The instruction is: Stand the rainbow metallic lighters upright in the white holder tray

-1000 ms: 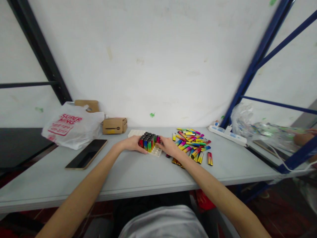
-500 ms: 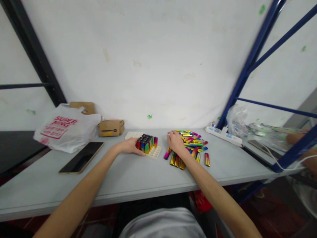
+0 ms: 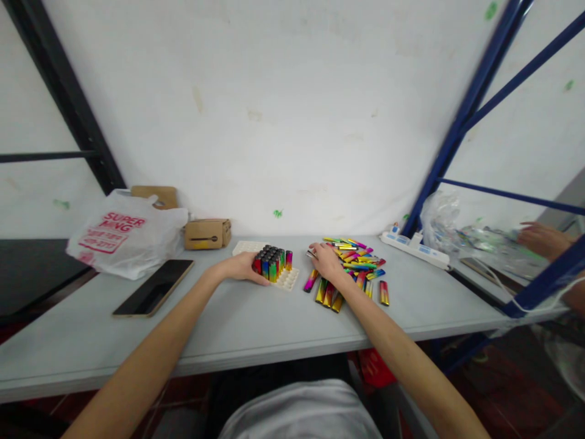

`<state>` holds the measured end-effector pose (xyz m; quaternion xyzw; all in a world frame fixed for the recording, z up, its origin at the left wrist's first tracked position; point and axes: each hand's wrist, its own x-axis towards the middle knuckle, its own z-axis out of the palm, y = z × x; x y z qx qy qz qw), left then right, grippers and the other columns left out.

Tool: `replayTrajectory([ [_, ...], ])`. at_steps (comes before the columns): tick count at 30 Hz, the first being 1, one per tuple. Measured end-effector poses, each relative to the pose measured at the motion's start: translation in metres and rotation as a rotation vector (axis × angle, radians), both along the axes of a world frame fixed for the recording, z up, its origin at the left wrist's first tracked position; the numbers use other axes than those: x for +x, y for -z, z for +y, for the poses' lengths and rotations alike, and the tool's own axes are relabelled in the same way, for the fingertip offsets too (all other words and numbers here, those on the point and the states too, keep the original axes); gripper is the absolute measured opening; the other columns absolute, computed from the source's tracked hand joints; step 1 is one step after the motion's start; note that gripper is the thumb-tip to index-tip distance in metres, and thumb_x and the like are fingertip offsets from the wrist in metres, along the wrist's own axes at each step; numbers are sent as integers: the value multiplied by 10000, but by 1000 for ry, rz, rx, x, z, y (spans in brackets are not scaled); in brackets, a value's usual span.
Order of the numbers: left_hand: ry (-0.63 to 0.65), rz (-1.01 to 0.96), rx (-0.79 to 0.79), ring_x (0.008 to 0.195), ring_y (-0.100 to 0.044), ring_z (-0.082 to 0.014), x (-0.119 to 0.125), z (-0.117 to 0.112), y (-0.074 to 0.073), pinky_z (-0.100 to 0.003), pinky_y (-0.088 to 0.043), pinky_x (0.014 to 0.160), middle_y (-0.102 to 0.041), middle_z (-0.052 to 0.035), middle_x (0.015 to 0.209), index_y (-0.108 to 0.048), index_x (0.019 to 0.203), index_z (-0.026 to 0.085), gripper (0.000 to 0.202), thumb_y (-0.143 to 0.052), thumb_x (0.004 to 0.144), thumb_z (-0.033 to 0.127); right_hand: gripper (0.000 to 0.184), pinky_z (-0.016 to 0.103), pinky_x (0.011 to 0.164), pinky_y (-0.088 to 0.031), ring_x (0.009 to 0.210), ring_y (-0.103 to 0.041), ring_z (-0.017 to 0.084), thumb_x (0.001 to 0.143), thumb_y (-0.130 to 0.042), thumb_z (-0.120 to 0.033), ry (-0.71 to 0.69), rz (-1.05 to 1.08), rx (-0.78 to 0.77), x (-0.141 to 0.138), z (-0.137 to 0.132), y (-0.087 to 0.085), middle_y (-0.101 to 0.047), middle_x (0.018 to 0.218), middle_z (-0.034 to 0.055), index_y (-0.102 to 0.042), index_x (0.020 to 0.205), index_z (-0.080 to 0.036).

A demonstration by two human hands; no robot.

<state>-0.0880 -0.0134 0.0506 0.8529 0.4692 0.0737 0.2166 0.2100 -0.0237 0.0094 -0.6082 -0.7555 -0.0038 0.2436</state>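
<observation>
1. Head view: from where I'm standing, the pale tray point(image 3: 287, 278) sits on the grey tabletop point(image 3: 256, 329), with rows of holes showing on its near right part. More pale material shows behind the left hand; I can't tell whether it belongs to the same tray.
2. Standing tubes point(image 3: 273, 259), dark-topped and shiny in red, blue, green and gold, are packed upright at the tray's left part. A magenta and gold one stands just beside the cluster, on its right.
3. At the tray's left edge, the left hand point(image 3: 244, 268) is curled round the side of that cluster, thumb along the front.
4. To the right of the tray, the right hand point(image 3: 325, 261) reaches over the loose tubes point(image 3: 361, 267), fingers bent. Something thin and silvery shows by its fingertips, but I can't tell whether it's gripped.
5. Those loose tubes lie in a jumbled heap well apart from the tray; a red and gold tube point(image 3: 384, 293) lies off its right side.
6. Left of the tray are a phone point(image 3: 154, 288), a cardboard box point(image 3: 208, 234) and a white plastic bag point(image 3: 128, 235).
7. Far right of the tray, past a power strip point(image 3: 415, 250), is a co-worker's hand point(image 3: 546, 239), raised.
</observation>
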Motion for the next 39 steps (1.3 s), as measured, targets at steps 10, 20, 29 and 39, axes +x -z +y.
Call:
replayTrajectory([
  [10,9,3,11,1093,-673,-290,-1,1,1,-330,-525,951,-734,-39,1219,-646,1250,226,849,-808,551,679,311,235,542,-442,548,-537,111,933,-508,-401,-213,781,-53,-7,0,-1,-625,818,-13,-517,1171,-203],
  [20,28,-5,14,1111,-668,-291,-2,2,1,-312,-515,957,-722,-45,1244,-632,1263,215,864,-807,558,682,501,233,412,-205,417,-255,88,916,-371,-606,-221,946,-344,-20,-16,-13,-284,479,-65,-401,591,-227],
  [29,24,-2,12,1073,-684,-292,-2,3,3,-319,-526,951,-728,-55,1236,-627,1287,206,892,-813,560,688,227,208,417,-229,417,-294,93,881,-409,-399,-299,953,-337,-22,-23,-13,-328,506,-81,-460,746,-224],
  [39,27,4,5,1106,-673,-285,-1,2,2,-316,-514,972,-730,-32,1233,-615,1316,233,899,-800,568,695,610,237,445,-269,451,-338,91,906,-398,-717,-394,1008,-366,-21,-17,-8,-389,554,-53,-627,801,-161],
])
